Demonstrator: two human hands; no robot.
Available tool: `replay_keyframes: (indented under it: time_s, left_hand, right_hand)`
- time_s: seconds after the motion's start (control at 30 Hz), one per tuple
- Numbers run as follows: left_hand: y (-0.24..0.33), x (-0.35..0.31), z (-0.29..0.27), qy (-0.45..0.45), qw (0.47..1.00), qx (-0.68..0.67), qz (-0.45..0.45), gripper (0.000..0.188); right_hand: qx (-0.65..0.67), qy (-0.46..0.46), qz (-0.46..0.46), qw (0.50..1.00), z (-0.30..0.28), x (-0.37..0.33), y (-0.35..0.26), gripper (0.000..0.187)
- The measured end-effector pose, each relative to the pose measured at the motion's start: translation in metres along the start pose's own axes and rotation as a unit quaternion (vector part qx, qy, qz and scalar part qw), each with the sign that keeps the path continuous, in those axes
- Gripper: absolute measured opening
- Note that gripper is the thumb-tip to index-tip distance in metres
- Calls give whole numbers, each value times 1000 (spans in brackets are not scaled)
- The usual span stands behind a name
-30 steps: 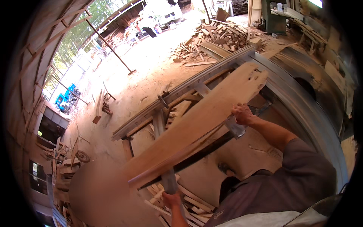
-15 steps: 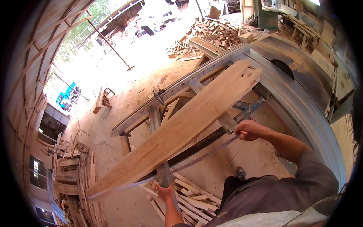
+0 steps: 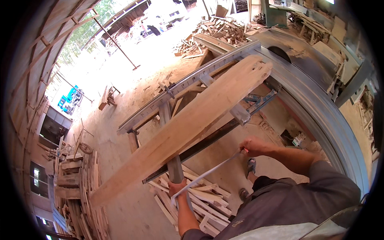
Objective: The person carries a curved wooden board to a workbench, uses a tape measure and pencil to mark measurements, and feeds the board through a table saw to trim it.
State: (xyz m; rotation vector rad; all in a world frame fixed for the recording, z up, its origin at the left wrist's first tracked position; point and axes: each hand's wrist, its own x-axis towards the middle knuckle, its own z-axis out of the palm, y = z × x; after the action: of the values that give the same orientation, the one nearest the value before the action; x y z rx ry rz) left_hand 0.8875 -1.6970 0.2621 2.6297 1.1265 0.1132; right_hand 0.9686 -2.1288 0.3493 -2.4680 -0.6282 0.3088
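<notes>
Nearest, the person's hands are working apart: the left hand is clamping around the end of a metal crossbar, while the right hand is closing on one end of a pale measuring tape, whose strip is slanting down across the left wrist. Whether it is touching the skin, one cannot tell. Below it, loose wood strips are lying in a heap, so a dipping tape could be catching on them, or its edge scraping the wrist if it slid quickly. Farther out, the long plank is resting across the crossbars, its left end overhanging well past them; a knock there, or a jerk on the bar, could be tipping or swivelling it. Beyond, a slotted metal rail is running alongside, and an offcut pile is standing behind.
</notes>
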Motion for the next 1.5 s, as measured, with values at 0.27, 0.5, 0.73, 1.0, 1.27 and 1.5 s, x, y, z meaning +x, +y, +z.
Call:
replay_keyframes:
  time_s: [0.27,0.5,0.73,1.0,1.27,1.5]
  left_hand:
    - [-26,-82,17,2,1000,-16,-17,83]
    - [-43,-166,10,-4,1000,-8,-24,86]
    - [-61,-253,34,2,999,2,-54,96]
    - [-89,-365,17,-3,993,70,-92,100]
    - [-22,-354,1,29,999,40,-14,93]
    - [7,-326,-31,-169,898,-362,-185,44]
  right_hand:
    - [13,9,59,998,15,-130,48,17]
    - [6,-82,120,989,-24,-261,86,18]
    - [56,26,94,994,-44,-402,124,18]
    - [0,388,306,869,-43,-614,243,16]
    - [-205,409,597,659,-50,-813,331,25]
    - [-322,292,722,538,-72,-940,299,31]
